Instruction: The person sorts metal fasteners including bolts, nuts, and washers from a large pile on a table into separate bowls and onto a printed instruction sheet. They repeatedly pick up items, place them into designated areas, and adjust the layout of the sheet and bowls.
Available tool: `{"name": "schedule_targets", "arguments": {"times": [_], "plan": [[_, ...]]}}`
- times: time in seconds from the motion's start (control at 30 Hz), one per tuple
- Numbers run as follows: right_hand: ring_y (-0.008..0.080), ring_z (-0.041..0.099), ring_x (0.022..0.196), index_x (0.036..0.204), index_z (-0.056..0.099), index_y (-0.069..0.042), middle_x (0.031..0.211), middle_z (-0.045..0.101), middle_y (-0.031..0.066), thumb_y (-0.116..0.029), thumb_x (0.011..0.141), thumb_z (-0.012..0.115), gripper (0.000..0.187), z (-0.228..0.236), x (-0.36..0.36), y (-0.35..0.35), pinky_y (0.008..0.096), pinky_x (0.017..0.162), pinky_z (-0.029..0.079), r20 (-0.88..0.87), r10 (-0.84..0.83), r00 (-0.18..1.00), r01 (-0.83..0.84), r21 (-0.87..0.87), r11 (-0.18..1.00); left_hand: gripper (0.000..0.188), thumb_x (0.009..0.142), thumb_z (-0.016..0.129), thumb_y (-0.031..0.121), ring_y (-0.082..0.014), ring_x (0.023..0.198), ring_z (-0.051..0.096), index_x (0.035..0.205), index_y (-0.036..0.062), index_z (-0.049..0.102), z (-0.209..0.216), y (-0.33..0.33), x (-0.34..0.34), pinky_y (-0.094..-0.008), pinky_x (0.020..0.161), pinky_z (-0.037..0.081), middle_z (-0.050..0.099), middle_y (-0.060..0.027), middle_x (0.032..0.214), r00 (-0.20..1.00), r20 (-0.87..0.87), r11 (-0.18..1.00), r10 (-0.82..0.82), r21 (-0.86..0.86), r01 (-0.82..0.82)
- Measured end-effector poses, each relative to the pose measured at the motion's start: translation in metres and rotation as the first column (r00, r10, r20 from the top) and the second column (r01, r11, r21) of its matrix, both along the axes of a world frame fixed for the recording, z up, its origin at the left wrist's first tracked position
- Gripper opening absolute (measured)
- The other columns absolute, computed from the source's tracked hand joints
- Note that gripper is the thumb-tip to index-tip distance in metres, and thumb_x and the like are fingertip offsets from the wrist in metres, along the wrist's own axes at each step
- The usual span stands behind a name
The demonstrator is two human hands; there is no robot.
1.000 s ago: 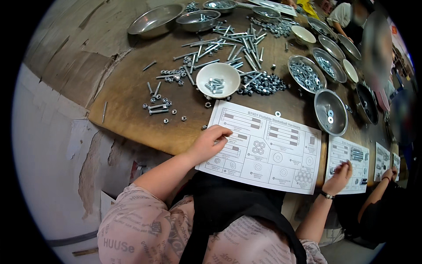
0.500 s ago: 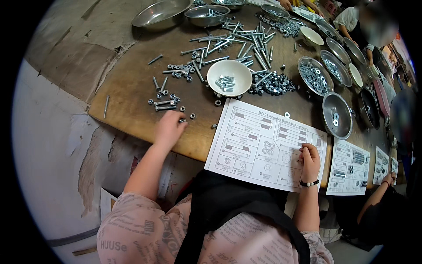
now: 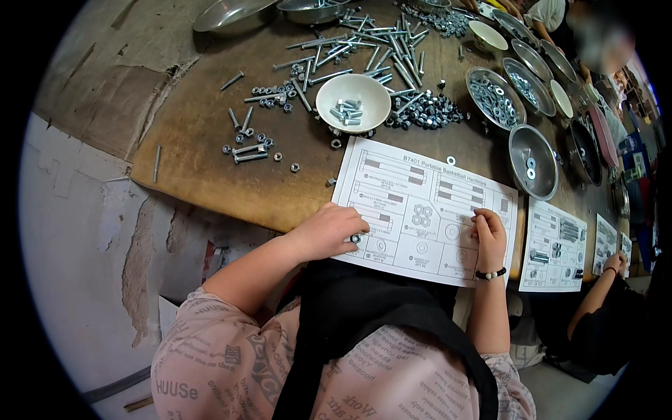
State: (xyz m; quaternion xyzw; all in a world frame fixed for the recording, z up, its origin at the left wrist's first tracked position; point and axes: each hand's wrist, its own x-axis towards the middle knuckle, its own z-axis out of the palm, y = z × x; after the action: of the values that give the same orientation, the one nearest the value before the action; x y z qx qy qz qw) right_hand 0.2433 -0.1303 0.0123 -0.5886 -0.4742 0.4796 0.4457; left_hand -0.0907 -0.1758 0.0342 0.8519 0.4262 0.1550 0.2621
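My left hand (image 3: 326, 232) is over the lower left corner of a printed parts sheet (image 3: 435, 234), thumb and fingers closed on a small hex nut (image 3: 355, 239). Farther right, my right hand (image 3: 488, 239) rests at the sheet's right part, its fingers curled together; whatever they pinch, if anything, is hidden. The sheet carries drawings of bolts, nuts and washers and overhangs the table's front edge. Left of it lie two loose nuts (image 3: 295, 167) and a group of bolts (image 3: 250, 157). Beyond its top edge stands a white bowl (image 3: 355, 88) with short bolts inside.
Long bolts (image 3: 402, 59) and a pile of dark-topped nuts (image 3: 428, 112) cover the wooden table (image 3: 203, 140) behind the bowl. Metal bowls of washers (image 3: 495, 101) stand at the right. Another sheet with hardware (image 3: 556, 245) lies beside mine, near a co-worker's arm (image 3: 595, 297).
My left hand has come right and nearer, from the loose nuts at the table edge onto the sheet, carrying a nut. My right hand stays in place on the sheet.
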Motion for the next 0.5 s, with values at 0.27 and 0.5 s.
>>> {"name": "schedule_targets", "arguments": {"times": [0.27,0.5], "plan": [[0.0059,0.046,0.063,0.099,0.057,0.000,0.082,0.056,0.0029,-0.007,0.087,0.051,0.016,0.002,-0.001,-0.003,0.0192,0.058,0.039,-0.027,0.005,1.000,-0.005,-0.009,1.000,0.020,0.071,0.066,0.013,-0.0204,0.066,0.055,0.089,0.0052,0.060,0.007,0.021,-0.053,-0.0303,0.061,0.046,0.055,-0.0083,0.082,0.820,0.220,0.835,0.529,0.034,-0.548],[0.0062,0.047,0.065,0.098,0.057,0.000,0.082,0.056,0.0028,-0.007,0.087,0.049,0.015,0.004,-0.007,0.000,0.0197,0.060,0.039,-0.053,0.039,0.998,-0.041,-0.026,0.999,0.024,0.066,0.064,0.012,-0.0280,0.091,0.052,0.089,0.0075,0.060,-0.005,0.032,-0.150,-0.0392,0.079,0.041,0.057,-0.0089,0.085,0.532,-0.187,0.539,0.826,0.540,-0.647]]}}
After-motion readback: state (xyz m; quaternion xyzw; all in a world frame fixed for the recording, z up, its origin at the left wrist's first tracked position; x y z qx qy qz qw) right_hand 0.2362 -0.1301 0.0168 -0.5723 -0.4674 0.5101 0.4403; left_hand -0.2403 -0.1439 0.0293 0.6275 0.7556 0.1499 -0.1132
